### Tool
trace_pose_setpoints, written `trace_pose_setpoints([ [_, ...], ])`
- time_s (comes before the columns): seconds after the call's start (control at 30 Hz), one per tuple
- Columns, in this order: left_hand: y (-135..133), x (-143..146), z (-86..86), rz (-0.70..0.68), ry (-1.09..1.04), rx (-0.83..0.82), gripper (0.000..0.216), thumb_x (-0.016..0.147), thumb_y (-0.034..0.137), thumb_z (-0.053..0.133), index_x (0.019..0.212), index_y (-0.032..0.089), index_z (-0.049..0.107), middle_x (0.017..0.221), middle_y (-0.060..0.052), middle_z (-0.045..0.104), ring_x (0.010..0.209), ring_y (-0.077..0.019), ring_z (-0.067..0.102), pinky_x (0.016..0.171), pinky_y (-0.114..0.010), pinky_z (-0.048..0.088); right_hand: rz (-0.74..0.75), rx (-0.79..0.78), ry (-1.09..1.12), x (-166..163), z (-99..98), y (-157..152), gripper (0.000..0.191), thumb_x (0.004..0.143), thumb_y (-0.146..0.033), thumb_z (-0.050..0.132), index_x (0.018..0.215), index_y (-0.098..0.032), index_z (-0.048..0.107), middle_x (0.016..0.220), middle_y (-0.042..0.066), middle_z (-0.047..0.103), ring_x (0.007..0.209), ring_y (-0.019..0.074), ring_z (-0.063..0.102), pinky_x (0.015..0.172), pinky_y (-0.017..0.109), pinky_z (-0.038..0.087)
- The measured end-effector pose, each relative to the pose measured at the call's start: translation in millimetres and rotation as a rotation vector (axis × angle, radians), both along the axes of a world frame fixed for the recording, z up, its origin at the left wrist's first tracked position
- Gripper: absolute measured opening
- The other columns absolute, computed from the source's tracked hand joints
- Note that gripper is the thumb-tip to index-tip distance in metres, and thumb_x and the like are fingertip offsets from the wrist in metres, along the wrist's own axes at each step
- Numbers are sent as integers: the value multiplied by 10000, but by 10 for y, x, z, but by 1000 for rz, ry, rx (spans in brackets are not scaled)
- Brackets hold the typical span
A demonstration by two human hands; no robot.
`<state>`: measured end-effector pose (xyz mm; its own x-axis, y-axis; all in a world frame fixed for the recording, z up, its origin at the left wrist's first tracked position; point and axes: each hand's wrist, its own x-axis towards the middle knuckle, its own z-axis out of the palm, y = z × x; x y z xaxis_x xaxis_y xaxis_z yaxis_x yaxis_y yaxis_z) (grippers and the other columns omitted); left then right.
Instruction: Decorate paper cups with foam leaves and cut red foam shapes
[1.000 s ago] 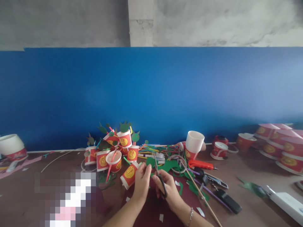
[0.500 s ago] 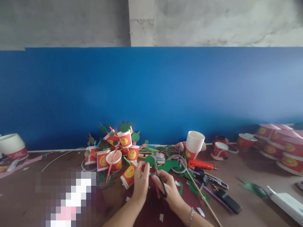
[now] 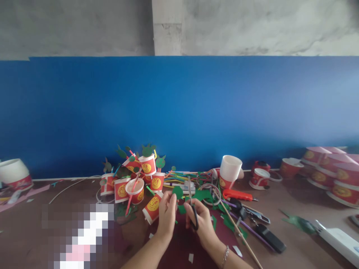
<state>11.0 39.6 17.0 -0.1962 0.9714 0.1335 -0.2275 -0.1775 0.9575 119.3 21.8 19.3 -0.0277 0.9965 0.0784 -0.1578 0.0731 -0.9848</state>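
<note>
Between the thumb and fingers of my left hand point(image 3: 167, 215) is a rounded green paper piece point(image 3: 177, 192), its upper part showing past the fingertips. My right hand point(image 3: 201, 220) grips a pair of scissors point(image 3: 190, 188) by the black handles, blades pointing up and away from me. A small gap separates the blades from the green piece. Below and behind the hands lie green paper scraps point(image 3: 203, 195). A red paper cup point(image 3: 153, 207) rests on its side just left of my left hand.
Left of my hands stand several red cups point(image 3: 122, 189) with straws and green cutouts. White stacked cups point(image 3: 230, 168), an orange-red utility knife point(image 3: 238, 194), a wooden stick point(image 3: 237, 228) and a black key fob point(image 3: 270, 238) lie to the right. A blue panel point(image 3: 179, 112) rises behind.
My right hand has moved slightly right with the scissors, drawing the blades away from the green piece. My left hand keeps the piece in nearly the same place.
</note>
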Motion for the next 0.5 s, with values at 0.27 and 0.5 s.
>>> trace_pose_setpoints([
  [0.27, -51, 80, 27, -353, 22, 11, 128, 738, 309, 569, 751, 184, 544, 589, 21, 531, 465, -123, 479, 471, -245, 392, -109, 51, 107, 57, -49, 53, 375, 661, -503, 693, 668, -189, 489, 403, -70, 463, 348, 82, 417, 355, 184, 314],
  [0.5, -26, 54, 46, -182, 67, -49, 208, 697, 376, 620, 669, 180, 557, 486, 49, 473, 426, -109, 432, 438, -225, 339, -80, 16, 82, 43, -58, 58, 379, 659, -509, 686, 659, -189, 484, 379, -65, 468, 334, 85, 402, 339, 184, 279],
])
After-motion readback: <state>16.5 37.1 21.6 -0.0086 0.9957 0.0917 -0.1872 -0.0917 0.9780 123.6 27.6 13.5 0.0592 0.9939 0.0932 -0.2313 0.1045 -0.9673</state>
